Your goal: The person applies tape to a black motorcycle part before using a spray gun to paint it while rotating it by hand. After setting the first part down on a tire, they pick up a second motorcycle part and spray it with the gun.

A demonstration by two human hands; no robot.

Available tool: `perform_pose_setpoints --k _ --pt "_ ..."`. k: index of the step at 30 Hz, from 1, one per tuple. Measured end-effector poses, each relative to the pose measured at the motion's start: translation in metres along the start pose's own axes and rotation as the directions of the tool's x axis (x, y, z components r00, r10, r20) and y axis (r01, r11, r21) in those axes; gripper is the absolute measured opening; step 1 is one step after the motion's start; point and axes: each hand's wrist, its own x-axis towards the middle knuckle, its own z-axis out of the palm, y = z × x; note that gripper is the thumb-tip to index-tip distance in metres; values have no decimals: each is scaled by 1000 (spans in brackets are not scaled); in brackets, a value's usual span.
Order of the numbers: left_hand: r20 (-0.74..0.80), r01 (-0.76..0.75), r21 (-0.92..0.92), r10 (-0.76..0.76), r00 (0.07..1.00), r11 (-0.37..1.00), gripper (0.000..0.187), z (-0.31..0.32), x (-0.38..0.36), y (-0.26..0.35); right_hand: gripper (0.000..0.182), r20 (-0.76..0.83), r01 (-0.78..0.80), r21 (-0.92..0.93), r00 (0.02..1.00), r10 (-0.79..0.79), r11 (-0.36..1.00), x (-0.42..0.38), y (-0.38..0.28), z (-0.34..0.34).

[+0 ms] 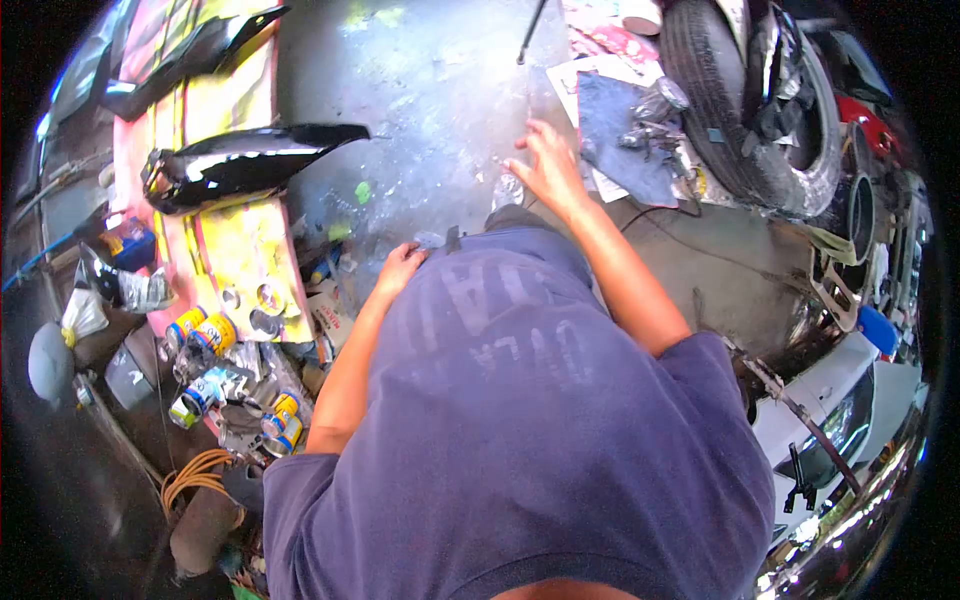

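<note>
My right hand is stretched forward over the floor, its fingers apart and nothing visible in them. Just below its thumb is a small clear, crumpled-looking thing, too blurred to name. My left hand is lower and to the left, beside the front of my dark shirt. Its fingers are curled together; what they hold, if anything, is hidden. Ahead and left of that hand, a glossy black curved panel lies on a yellow and pink covered surface.
Another black part lies at the upper left. Several paint cans and a coiled orange hose crowd the lower left. To the right are a tyre, a blue cloth, a dark cable and a silver car.
</note>
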Motion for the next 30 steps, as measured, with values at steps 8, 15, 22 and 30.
perform_pose_setpoints --k 8,15,22,30 --pt "-70 -67 56 71 995 996 53 26 39 -12 28 -366 -368 -72 874 318 927 -66 143 -125" --pt "-69 -85 239 104 992 967 47 28 15 60 52 132 -626 -102 762 634 773 -15 265 -156" --pt "43 -347 280 350 936 895 43 43 23 148 50 191 -593 47 795 576 804 -26 274 -159" --pt "629 -383 -320 496 599 867 37 93 46 280 30 481 -655 587 755 446 476 13 38 -152"
